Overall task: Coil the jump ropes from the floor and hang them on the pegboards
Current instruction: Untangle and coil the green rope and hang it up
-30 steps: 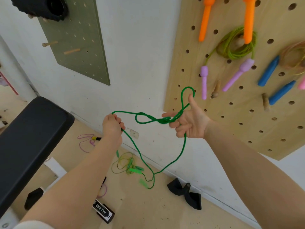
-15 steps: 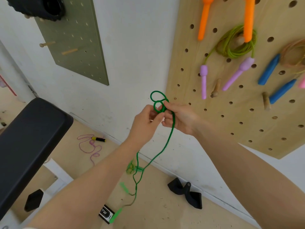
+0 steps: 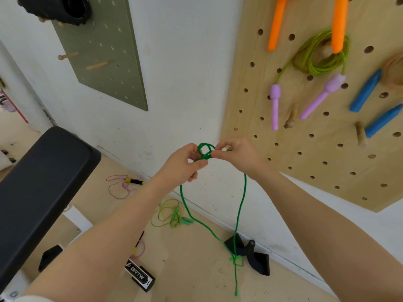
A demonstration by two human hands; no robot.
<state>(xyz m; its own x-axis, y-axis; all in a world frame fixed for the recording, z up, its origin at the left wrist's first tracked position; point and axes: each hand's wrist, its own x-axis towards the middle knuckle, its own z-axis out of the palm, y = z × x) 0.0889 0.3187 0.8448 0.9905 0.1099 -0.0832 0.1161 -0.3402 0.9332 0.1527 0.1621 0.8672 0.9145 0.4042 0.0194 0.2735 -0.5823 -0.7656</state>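
A dark green jump rope (image 3: 240, 205) is pinched between both hands in front of the white wall. My left hand (image 3: 182, 165) and my right hand (image 3: 235, 153) meet at a small loop (image 3: 205, 150) of it. Two long strands hang down toward the floor, with light green ends near the bottom. The wooden pegboard (image 3: 316, 153) rises at the right, holding an orange-handled rope, a lime rope with purple handles (image 3: 318, 55) and blue handles. On the floor lie a purple rope (image 3: 118, 186) and a yellow-green rope (image 3: 172, 213).
A green pegboard (image 3: 102, 53) with wooden pegs hangs at the upper left, a black roller above it. A black padded bench (image 3: 39, 186) fills the left side. A black strap (image 3: 250, 256) and a black labelled handle (image 3: 139, 277) lie on the wooden floor.
My hands came together from wide apart and closed on a small loop of the green rope. The hanging strands swung to the right and now drop straighter.
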